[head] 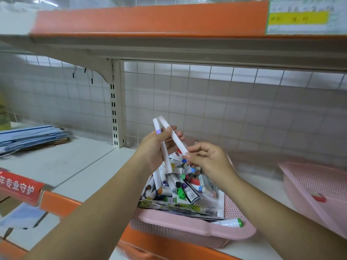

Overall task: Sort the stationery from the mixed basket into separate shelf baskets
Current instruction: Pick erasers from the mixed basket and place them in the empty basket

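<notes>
The left hand (155, 147) grips a white plastic marker with a purple band (167, 162), holding it almost upright. The right hand (210, 160) pinches the low end of a second plain white marker (174, 136), which leans against the left fingers. Both markers are up above the pink plastic basket full of mixed pens (187, 225) at the front edge of the white shelf (78, 166). Another pink basket (304, 184) sits near the right edge with a small red thing (318, 197) inside.
</notes>
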Action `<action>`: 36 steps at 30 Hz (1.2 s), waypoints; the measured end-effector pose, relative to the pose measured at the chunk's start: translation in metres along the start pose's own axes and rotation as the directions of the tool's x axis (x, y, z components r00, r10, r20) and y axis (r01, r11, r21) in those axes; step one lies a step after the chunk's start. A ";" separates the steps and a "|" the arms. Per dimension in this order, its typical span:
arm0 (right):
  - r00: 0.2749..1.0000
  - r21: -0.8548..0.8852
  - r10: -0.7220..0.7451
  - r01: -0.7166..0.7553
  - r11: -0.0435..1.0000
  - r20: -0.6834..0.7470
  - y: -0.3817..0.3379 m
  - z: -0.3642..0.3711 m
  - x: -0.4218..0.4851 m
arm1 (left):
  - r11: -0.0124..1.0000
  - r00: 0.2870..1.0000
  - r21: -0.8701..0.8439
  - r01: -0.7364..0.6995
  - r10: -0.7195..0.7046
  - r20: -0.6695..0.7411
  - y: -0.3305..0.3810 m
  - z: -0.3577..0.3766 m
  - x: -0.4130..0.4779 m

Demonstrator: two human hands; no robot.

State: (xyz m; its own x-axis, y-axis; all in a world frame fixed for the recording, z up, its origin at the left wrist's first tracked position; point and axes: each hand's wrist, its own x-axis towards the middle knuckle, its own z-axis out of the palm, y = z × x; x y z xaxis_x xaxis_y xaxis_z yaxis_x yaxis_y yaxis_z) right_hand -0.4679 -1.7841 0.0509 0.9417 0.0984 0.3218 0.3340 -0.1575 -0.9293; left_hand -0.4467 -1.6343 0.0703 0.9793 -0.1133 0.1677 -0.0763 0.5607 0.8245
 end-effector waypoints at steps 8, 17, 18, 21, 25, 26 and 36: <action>0.987 -0.540 0.163 -0.134 0.831 0.005 0.014 -0.007 0.010 | 0.999 0.959 0.046 0.025 -0.011 -0.282 0.002 -0.009 0.004; 0.998 -0.644 0.055 -0.065 0.762 -0.036 0.017 -0.008 0.011 | 0.990 0.972 0.134 0.036 -0.003 -0.236 0.002 -0.011 0.000; 0.996 -0.607 0.003 -0.058 0.793 -0.092 0.017 -0.010 0.010 | 0.990 0.974 0.137 0.034 -0.002 -0.225 0.001 -0.011 0.000; 0.964 -0.416 -0.075 -0.040 0.909 -0.255 0.012 -0.016 0.007 | 0.996 0.977 0.086 0.017 0.001 -0.215 0.001 -0.012 0.000; 0.911 -0.194 -0.100 0.022 0.981 -0.400 0.006 -0.020 0.003 | 0.999 0.977 0.048 0.006 0.004 -0.211 0.000 -0.013 0.002; 0.892 -0.161 -0.106 0.037 0.986 -0.439 0.006 -0.021 0.003 | 0.999 0.978 0.047 0.005 0.005 -0.210 0.000 -0.014 0.002; 0.861 0.173 -0.021 0.126 0.977 -0.509 0.002 -0.025 -0.001 | 1.000 0.973 0.027 0.009 -0.003 -0.230 -0.003 -0.011 0.001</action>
State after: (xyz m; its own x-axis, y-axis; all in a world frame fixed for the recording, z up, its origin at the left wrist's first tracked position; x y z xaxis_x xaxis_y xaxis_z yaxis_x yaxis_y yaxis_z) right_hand -0.4668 -1.8093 0.0533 0.8244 -0.4118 0.3883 0.4375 0.0285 -0.8987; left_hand -0.4431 -1.6267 0.0622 0.9964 0.0767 0.0370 -0.0726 0.5372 0.8403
